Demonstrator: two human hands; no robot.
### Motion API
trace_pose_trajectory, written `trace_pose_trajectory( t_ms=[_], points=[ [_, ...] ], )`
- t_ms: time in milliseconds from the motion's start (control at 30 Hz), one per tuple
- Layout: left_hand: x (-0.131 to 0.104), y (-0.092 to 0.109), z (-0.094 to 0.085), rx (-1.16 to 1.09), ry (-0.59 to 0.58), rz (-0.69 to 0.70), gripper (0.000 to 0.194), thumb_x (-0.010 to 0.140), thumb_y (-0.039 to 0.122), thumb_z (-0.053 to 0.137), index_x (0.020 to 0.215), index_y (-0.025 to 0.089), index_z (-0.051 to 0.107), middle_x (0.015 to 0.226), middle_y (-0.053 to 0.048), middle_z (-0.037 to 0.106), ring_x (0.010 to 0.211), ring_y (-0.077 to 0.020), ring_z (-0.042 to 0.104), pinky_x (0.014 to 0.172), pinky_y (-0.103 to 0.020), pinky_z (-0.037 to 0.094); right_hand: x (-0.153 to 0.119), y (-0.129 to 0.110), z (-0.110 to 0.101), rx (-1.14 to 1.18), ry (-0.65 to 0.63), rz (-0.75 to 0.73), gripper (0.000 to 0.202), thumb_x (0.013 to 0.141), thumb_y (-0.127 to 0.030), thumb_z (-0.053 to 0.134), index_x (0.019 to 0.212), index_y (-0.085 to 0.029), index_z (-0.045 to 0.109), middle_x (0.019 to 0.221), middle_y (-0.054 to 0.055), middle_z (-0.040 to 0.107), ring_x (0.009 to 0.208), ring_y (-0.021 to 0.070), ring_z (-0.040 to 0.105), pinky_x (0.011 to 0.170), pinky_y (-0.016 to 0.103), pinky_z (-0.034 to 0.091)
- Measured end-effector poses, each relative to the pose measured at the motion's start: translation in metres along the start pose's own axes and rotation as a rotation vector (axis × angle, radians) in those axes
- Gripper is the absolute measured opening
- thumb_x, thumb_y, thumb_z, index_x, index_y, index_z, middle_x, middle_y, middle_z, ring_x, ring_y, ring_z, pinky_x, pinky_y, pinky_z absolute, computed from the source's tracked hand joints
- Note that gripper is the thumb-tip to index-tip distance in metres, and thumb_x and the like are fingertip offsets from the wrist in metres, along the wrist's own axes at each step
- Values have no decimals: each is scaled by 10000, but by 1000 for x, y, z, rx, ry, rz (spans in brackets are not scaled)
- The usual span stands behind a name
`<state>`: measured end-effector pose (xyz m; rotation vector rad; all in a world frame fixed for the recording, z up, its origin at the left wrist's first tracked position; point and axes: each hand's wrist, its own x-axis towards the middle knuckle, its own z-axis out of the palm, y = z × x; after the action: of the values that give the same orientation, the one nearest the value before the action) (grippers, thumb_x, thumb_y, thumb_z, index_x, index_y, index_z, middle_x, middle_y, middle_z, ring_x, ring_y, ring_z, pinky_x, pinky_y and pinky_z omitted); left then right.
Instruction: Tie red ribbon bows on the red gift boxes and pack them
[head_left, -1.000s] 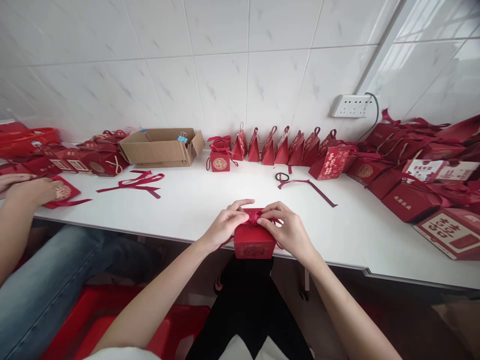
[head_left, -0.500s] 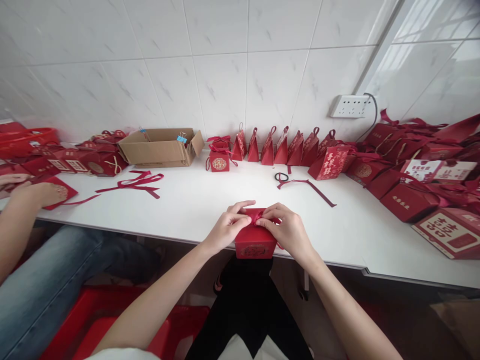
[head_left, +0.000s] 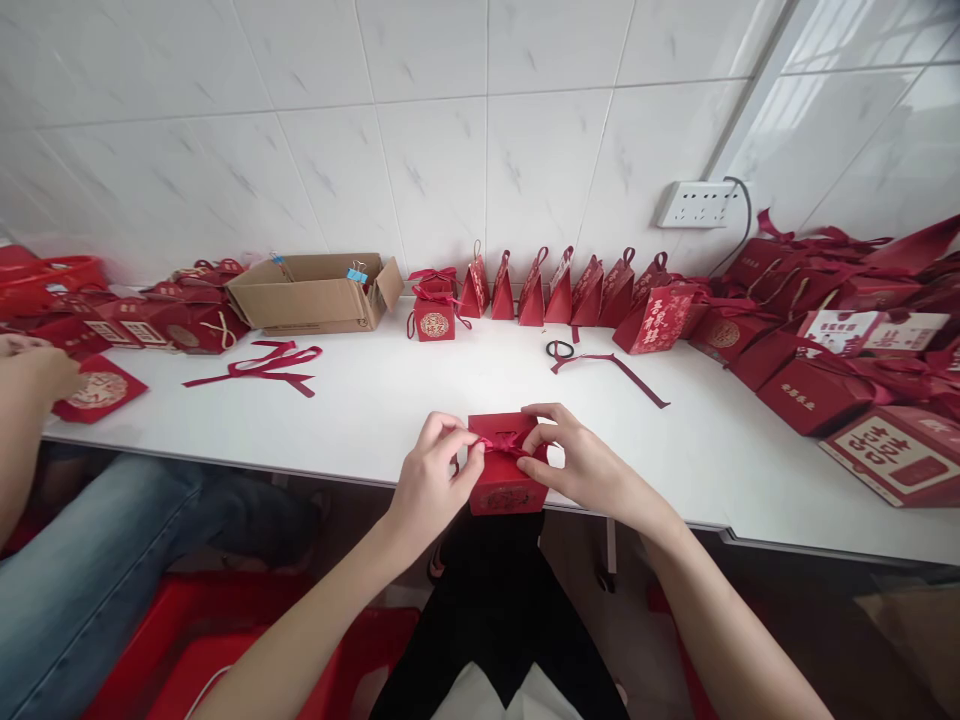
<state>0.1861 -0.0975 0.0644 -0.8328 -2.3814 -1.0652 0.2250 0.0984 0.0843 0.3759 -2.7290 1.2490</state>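
Note:
A small red box (head_left: 508,492) with a patterned front stands at the table's front edge, between my hands. Across its top lies a dark red ribbon bow (head_left: 504,441). My left hand (head_left: 442,470) pinches the left loop of the bow between thumb and fingertips, just off the box's left side. Over the right part of the box, my right hand (head_left: 574,455) has its fingers closed on the bow's right side, near the knot; the fingers partly cover the ribbon there.
Loose ribbons (head_left: 262,368) lie on the left; a cut ribbon (head_left: 615,370) and a black ring (head_left: 559,349) lie right. Behind are a cardboard box (head_left: 300,300) and red boxes (head_left: 435,320). More boxes (head_left: 810,395) crowd the right. Another person's hand (head_left: 37,375) works at far left.
My left hand has moved left from the knot, drawing a ribbon loop outward, and the bow is spread wider. The other person's hands have moved left, showing more of their red box.

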Motion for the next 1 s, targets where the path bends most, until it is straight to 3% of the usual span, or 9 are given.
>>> trace_pose_trajectory(
  t_ms=[100,233,433,700,767,867,933,1000],
  points=[
    [-10,8,0,-4,-33,-66,128,867,233,470,799,193,571,867,-12,500,579,-73,485,564,-228,448,0,0,-4,17,-61,-4,83,809,-248,570,739,-207,585,1187,78,504,1233,236,441,954,361,406],
    [-13,10,3,-109,-64,-186,121,861,230,455,757,200,508,834,-5,511,691,-105,531,630,-231,461,3,3,-6,52,-95,-15,130,843,-273,534,747,-206,593,1287,79,461,1253,243,430,984,383,385],
    [-11,7,10,-242,12,-317,134,804,188,461,672,199,437,801,-14,474,761,-145,510,718,-278,458,6,7,-3,171,-42,61,115,810,-227,524,706,-207,568,1248,115,483,1359,255,267,921,372,437],
    [-18,5,16,-488,37,-548,191,795,245,468,622,194,406,878,-17,472,778,-142,521,653,-244,439,11,18,-10,318,-99,168,184,796,-288,522,639,-194,512,1336,127,451,1307,280,357,965,415,377],
    [-20,6,17,-525,46,-576,200,797,279,488,631,191,420,932,-18,480,784,-138,522,655,-241,436,7,19,-10,343,-40,192,172,804,-345,525,708,-203,510,1319,120,468,1292,264,374,969,403,374],
    [-21,9,16,-509,75,-609,196,799,347,517,683,196,473,926,-15,497,781,-134,518,674,-237,432,-6,16,-5,321,186,234,255,821,-467,505,808,-212,503,1208,113,530,1142,238,504,892,364,428],
    [-20,12,17,-475,86,-643,227,810,403,511,710,200,493,824,1,497,724,-125,499,659,-230,421,-15,13,2,240,323,261,340,840,-534,461,758,-206,497,984,85,588,898,204,577,778,327,459],
    [-18,14,18,-473,66,-675,287,824,448,492,687,197,469,703,22,458,634,-113,451,602,-220,393,-20,8,11,161,360,286,410,856,-567,422,666,-206,462,717,25,544,662,160,524,635,286,437]
  ],
)
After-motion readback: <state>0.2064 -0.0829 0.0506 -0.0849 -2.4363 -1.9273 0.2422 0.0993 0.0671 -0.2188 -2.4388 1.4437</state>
